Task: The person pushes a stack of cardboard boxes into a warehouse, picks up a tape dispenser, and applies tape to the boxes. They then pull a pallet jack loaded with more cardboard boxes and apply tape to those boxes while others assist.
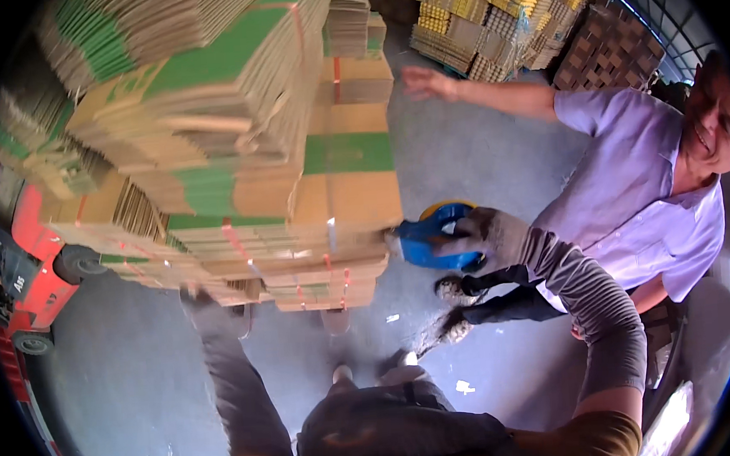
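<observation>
Gripping rounded blue tool (426,245) in right hand (471,231), centre; can't tell grip of blurred left hand (198,307) by strapped brown-green cardboard stack (345,197), cropped upper left.

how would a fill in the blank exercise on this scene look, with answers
The right grip holds a mostly ____ tool.
Wide ____ bands are printed on the cardboard stack.
The vehicle at the far left has ____ bodywork.
The co-worker stands on the picture's ____ side.
Missing words: blue; green; red; right.
</observation>
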### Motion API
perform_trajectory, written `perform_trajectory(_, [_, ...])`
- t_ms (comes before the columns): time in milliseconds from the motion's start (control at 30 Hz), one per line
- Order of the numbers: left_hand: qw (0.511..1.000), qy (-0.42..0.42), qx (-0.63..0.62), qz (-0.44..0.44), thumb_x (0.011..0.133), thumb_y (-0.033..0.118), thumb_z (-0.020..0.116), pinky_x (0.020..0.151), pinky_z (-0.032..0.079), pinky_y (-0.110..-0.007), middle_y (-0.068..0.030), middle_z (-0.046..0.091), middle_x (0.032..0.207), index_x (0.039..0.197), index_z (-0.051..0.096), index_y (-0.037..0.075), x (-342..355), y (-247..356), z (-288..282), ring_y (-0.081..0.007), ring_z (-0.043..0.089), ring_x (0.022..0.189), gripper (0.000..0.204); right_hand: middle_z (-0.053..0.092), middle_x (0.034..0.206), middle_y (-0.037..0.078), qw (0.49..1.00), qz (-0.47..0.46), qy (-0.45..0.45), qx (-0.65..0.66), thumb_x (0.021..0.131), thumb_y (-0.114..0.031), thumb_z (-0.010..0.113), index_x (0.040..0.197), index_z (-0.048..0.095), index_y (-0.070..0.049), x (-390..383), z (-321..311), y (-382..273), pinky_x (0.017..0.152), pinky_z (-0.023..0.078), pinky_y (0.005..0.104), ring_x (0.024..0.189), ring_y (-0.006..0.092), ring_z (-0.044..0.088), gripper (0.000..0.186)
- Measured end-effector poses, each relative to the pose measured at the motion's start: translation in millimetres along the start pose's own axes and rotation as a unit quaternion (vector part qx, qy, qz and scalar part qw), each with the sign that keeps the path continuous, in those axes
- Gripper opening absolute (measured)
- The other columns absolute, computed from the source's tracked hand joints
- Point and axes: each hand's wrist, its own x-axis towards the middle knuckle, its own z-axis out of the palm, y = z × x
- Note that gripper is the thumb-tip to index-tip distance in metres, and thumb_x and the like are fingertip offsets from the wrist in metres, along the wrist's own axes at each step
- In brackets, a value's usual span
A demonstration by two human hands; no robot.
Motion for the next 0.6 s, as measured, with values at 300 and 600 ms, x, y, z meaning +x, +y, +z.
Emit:
perform_trajectory(300, [0.817, 0.209, 0.503, 0.188, 0.099, 0.032, 0.039, 0.116, 0.010, -0.038, -0.0207, 0.006, 0.153, 0.147, 0.008, -0.001, -81, -81, 208, -0.0325, 0.005, 0.142, 0.066, 0.051, 0.111, 0.012, 0.976, -0.201, -0.058, -0.057, 0.067, -0.038, 0.072, 0.138, 0.038, -0.036, 38, -8, 59, 0.090, 0.042, 0.0423, 0.098, 0.0286, 0.054, 0.078])
perform_trajectory(600, [0.921, 0.349, 0.128, 0.116, 0.100, 0.046, 0.030, 0.109, 0.028, -0.035, -0.0138, 0.034, 0.143, 0.142, 0.026, -0.001, -53, -49, 240, -0.0261, 0.034, 0.130, 0.063, 0.044, 0.112, 0.007, 0.913, -0.405, 0.022, -0.051, 0.058, -0.036, 0.078, 0.133, 0.043, -0.038, 67, -10, 192, 0.088, 0.045, 0.0390, 0.092, 0.0250, 0.053, 0.082])
